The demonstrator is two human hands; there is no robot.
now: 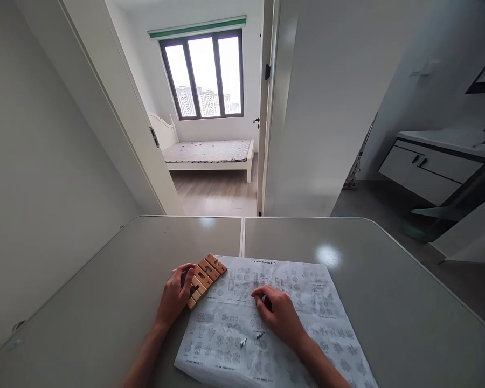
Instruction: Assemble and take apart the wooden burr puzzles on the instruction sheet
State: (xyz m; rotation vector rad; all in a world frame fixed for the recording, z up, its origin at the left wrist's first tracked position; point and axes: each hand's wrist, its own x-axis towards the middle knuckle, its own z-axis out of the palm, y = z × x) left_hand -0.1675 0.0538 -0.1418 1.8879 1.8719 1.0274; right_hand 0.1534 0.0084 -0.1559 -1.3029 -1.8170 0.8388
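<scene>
We see the left hand [178, 293] with its fingers on the row of wooden pieces [204, 276], perhaps to keep them together; whether it grips firmly, we cannot tell. The printed sheet [313, 307] lies spread on the worktop [109, 310], probably for easy reading. The row lies at its upper left corner, well apart from the right hand [278, 313], which is loosely curled above the sheet, its contents hidden from us

1 bed [212, 151] below a 3-pane window [204, 75], 1 white cabinet [438, 171] at right
</scene>
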